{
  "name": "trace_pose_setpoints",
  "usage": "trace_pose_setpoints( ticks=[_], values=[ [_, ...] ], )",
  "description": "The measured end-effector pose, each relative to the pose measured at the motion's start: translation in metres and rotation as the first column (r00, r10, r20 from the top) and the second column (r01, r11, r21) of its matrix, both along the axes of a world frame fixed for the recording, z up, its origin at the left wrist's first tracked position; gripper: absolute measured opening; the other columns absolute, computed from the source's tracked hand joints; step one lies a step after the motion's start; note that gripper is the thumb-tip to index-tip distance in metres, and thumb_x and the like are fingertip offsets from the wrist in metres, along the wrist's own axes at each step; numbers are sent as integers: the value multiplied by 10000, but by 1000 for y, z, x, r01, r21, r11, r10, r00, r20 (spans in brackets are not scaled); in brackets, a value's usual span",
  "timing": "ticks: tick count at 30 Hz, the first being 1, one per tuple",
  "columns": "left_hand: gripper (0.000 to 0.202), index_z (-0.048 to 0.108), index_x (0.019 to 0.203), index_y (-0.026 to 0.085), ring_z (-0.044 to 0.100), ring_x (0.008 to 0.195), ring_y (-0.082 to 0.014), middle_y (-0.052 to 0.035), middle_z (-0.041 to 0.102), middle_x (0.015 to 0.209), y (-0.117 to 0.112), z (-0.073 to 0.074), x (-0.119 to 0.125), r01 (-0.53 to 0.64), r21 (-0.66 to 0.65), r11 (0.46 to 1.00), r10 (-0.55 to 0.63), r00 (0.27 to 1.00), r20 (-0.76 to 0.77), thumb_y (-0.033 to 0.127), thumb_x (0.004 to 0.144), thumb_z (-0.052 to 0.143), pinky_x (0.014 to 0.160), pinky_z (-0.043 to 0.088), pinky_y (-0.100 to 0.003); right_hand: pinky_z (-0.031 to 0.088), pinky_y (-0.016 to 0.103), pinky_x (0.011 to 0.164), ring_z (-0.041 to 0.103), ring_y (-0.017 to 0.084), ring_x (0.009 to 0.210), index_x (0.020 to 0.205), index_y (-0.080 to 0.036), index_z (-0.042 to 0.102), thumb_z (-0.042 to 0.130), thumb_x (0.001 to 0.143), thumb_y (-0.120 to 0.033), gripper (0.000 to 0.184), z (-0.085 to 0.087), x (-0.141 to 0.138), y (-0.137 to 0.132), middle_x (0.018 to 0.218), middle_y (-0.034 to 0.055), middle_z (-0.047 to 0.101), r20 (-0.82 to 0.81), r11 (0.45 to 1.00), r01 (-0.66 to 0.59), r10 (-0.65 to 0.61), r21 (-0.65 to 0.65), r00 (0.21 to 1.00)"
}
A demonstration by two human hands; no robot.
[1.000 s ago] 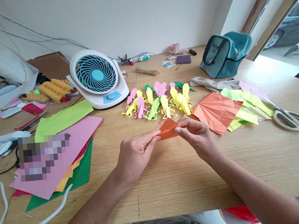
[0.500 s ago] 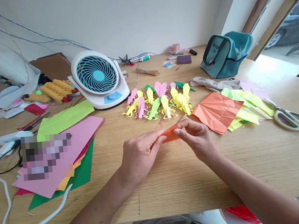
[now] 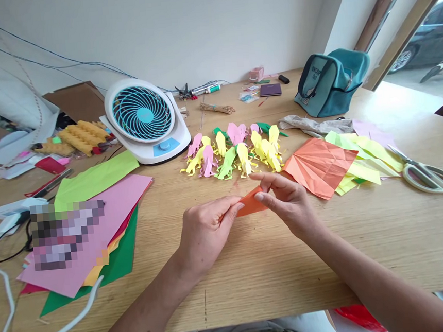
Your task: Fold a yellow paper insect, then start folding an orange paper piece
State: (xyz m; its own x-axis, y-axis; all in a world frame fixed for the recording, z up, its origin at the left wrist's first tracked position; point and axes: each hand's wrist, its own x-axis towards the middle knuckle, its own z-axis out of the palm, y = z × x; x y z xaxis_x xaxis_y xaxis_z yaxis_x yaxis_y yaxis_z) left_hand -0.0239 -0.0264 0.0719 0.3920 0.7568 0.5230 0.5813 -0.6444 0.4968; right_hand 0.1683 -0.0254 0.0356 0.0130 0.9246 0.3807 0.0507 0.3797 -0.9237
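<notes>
A small folded orange paper [image 3: 251, 203] is pinched between both hands just above the wooden table [image 3: 368, 246]. My left hand [image 3: 206, 232] grips its left end with thumb and fingers closed. My right hand [image 3: 289, 201] pinches its right end, fingers curled over the top. Just beyond the hands lies a cluster of small folded paper figures [image 3: 236, 152] in yellow, pink and green. A creased orange sheet [image 3: 318, 165] lies to the right of the hands.
A stack of coloured paper sheets [image 3: 104, 207] lies at left. A white and blue desk fan [image 3: 143, 118] stands behind. Scissors [image 3: 427, 174] rest on the right beside yellow-green sheets [image 3: 364, 156]. A teal bag [image 3: 328, 81] sits at the back right. A white cable [image 3: 45, 331] runs along the left front.
The orange paper has been flattened from a raised point into a low, narrow fold. Both hands stayed in place, pressing closer together.
</notes>
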Motion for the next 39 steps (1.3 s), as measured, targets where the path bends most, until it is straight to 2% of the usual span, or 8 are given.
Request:
trace_pose_setpoints(
  ticks=[3,6,9,12,17,21,31,39],
  values=[
    [148,756,954,220,714,686,-129,2,788,896,0,-1,0,10,16,1000,-10,1000,-7,216,913,613,625,520,-214,438,341,789,506,165,781,992,-256,742,732,810,-412,240,2,0,0,787,4,561,71,1000,7,-8,15,997],
    [148,752,971,225,724,701,-132,9,788,916,0,-2,-1,26,34,999,-25,999,-25,211,909,618,620,519,-217,435,339,778,504,168,786,870,-245,731,750,793,-406,179,2,-1,0,804,13,595,88,1000,7,-9,20,996],
    [152,749,981,223,726,704,-129,19,787,914,-1,-2,-1,38,37,999,-36,998,-53,193,905,621,607,504,-214,435,353,858,543,181,877,802,-239,706,759,792,-366,138,2,-1,1,858,20,604,88,999,-7,3,46,996],
    [153,747,975,217,718,686,-123,19,787,896,-3,2,-1,39,34,999,-36,996,-86,184,907,614,574,479,-208,441,359,906,571,190,935,843,-235,691,767,786,-358,155,1,0,1,923,27,623,87,997,-65,63,28,994],
    [165,746,934,202,684,620,-108,14,776,799,-9,7,1,30,53,998,-23,992,-121,185,923,582,534,437,-205,474,306,744,590,160,780,845,-214,685,757,792,-388,196,3,-1,-2,795,4,642,25,979,-188,191,-74,981],
    [158,746,905,202,648,566,-94,25,761,747,-11,7,2,25,65,998,-16,992,-129,203,921,589,522,419,-211,451,291,676,554,144,714,771,-203,669,752,793,-406,220,5,-3,-3,729,-3,614,-32,974,-197,195,-112,980],
    [131,742,904,197,626,548,-81,35,755,735,-11,7,3,12,89,996,-2,994,-113,200,909,611,527,398,-205,443,299,714,555,143,734,762,-210,679,751,796,-397,203,9,-4,-4,728,-8,613,-75,974,-214,209,-75,975],
    [159,746,879,190,558,510,-72,27,716,664,-12,9,5,5,52,999,1,991,-130,233,921,599,512,357,-204,426,295,697,546,138,722,742,-213,690,753,803,-347,160,9,-4,-4,714,-13,615,-94,977,-208,204,-37,975]
  ],
)
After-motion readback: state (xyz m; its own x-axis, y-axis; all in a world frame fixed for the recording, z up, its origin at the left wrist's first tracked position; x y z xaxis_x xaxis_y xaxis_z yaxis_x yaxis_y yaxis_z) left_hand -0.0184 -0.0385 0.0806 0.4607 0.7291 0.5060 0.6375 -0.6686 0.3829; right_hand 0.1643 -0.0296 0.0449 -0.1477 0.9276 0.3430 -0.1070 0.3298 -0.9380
